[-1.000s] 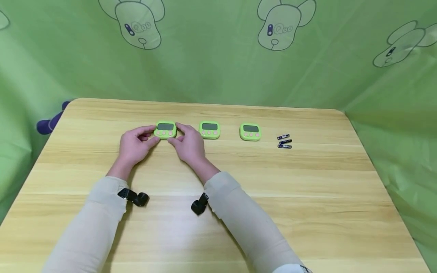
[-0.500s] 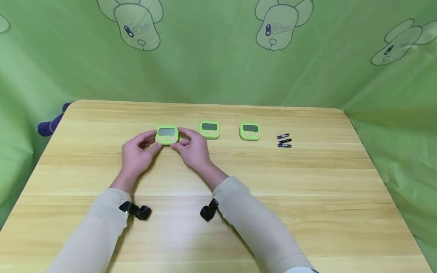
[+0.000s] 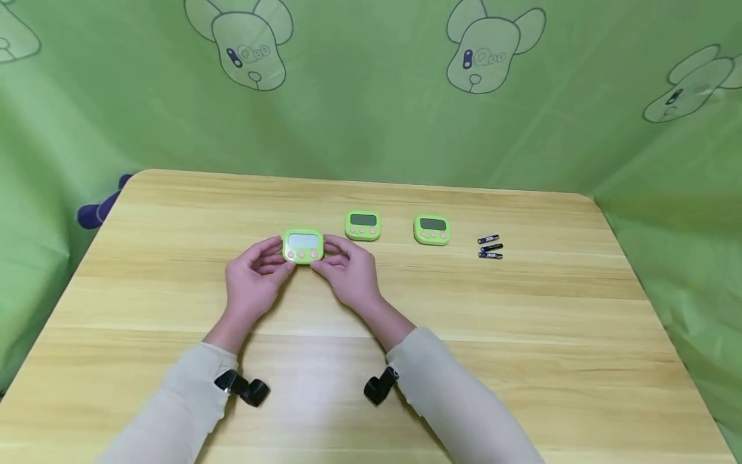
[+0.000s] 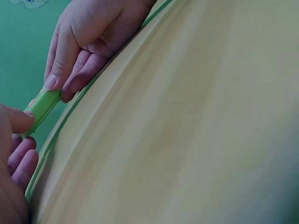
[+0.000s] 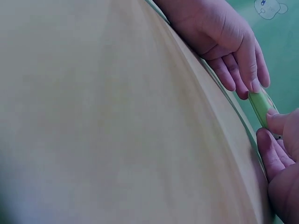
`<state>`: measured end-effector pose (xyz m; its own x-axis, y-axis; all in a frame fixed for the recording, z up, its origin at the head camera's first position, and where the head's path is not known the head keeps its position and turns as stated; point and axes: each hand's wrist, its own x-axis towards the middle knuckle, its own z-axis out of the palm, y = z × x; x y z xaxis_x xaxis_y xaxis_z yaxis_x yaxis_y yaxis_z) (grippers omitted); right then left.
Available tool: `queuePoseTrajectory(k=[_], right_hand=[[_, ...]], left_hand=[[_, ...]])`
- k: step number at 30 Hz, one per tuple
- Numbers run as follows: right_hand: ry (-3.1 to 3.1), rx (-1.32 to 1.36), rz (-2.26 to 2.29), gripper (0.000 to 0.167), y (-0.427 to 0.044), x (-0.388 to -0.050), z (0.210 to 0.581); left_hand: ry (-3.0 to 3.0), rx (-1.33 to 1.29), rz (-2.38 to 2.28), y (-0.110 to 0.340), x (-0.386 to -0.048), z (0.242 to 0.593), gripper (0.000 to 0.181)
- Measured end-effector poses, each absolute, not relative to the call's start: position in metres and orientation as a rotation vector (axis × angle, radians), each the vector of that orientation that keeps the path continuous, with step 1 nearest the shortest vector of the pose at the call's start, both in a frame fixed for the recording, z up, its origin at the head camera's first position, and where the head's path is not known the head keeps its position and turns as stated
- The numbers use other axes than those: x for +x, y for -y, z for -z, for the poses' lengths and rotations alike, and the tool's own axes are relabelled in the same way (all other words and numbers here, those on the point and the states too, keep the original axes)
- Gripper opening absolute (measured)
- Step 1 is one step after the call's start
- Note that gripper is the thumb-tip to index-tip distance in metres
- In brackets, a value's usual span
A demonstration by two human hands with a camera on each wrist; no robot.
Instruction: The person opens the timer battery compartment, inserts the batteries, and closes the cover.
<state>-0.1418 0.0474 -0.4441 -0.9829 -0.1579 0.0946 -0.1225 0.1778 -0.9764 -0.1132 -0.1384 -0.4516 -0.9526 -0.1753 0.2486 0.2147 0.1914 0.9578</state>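
Purple shows farthest left, where we see a rounded object [image 3: 97,212] by the far left corner of the wooden table [image 3: 324,412]. Next, the left hand [image 3: 254,280] pinches the left end of a light green timer [image 3: 303,247], its thumb at the near edge. The timer is directly between the 2 hands, its long axis running crosswise from hand to hand, with its grey screen [image 3: 303,241] and 3 pink buttons [image 3: 302,254] turned up toward us. The right hand [image 3: 350,274] pinches the opposite end in much the same way, so we judge neither hand clearly nearer. In the wrist views we see the thin green edge clamped from both ends, and it looks raised off the tabletop. Farther right, well apart from the grip, we find a middle timer [image 3: 362,225], then a right-side timer [image 3: 431,230], both flat with dark screens facing up. Rightmost, 3 dark batteries [image 3: 491,247] lie close together; we cannot tell whether they touch. The right hand is nearer to all these resting things.
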Motion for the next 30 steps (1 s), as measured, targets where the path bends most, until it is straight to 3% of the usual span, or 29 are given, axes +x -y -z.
queuePoseTrajectory(k=[24, 30], right_hand=[[-2.303, -0.177, 2.069, 0.047, -0.125, -0.103, 0.443], [-2.291, -0.221, 2.016, 0.041, -0.121, -0.095, 0.417]], left_hand=[[2.180, -0.298, 1.925, 0.080, -0.096, 0.456, 0.057], [2.212, -0.318, 1.899, 0.079, -0.097, 0.455, 0.057]])
